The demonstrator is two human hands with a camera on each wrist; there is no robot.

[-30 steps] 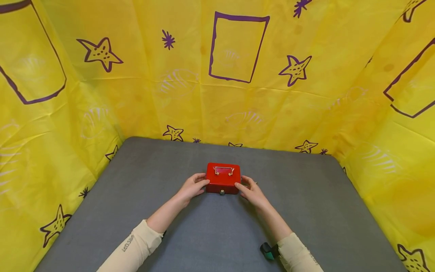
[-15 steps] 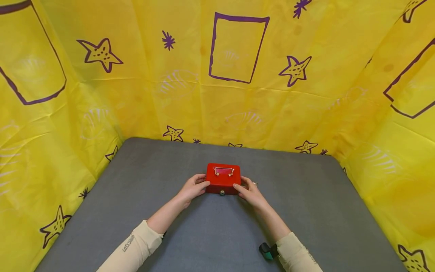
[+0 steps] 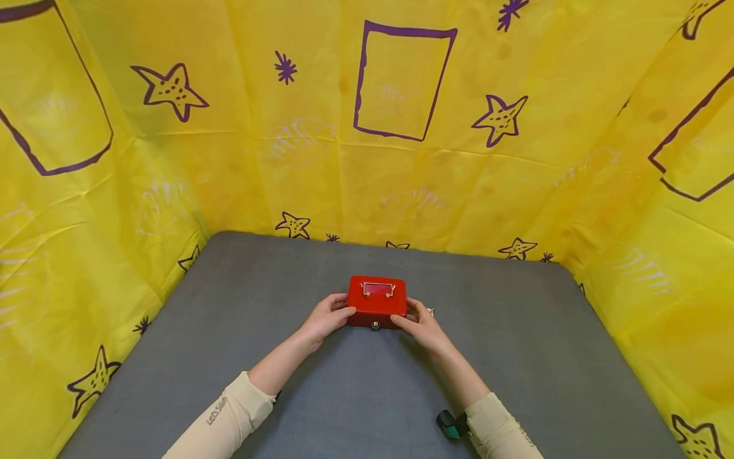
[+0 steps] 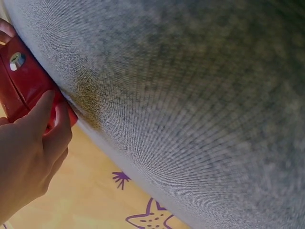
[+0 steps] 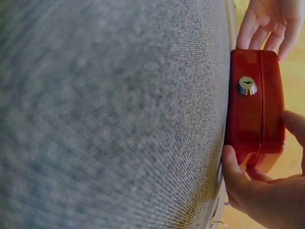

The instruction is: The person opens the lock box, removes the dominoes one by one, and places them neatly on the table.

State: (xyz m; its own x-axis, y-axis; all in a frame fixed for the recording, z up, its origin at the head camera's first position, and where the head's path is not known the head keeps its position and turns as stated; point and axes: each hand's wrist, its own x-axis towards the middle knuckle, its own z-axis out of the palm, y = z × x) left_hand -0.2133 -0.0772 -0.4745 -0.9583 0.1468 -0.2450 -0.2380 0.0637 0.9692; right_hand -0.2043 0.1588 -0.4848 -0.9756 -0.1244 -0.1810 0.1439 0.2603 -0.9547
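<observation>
A red metal cash box [image 3: 376,309] sits on the grey table, its front facing me. On its lid a wire handle [image 3: 378,290] lies folded, and a round keyed lock [image 5: 247,86] shows on the front. The lid is down. My left hand [image 3: 327,320] grips the box's left end, thumb at the front corner and fingers along the side. At the right end my right hand [image 3: 423,325] holds it, thumb on the front upper edge. In the right wrist view, my right fingers [image 5: 233,167] touch the box's lower corner. Fingertips behind the box's sides are partly hidden.
The grey table [image 3: 275,274] is bordered by yellow cloth walls [image 3: 321,178] with purple drawings. Just beyond my right hand is a small shiny thing [image 3: 431,312], too small to tell. A black strapped device [image 3: 450,426] sits at my right wrist.
My right thumb has slid a little left along the box's front edge, and the right hand has come slightly closer round that end. The left hand and cash box have barely moved.
</observation>
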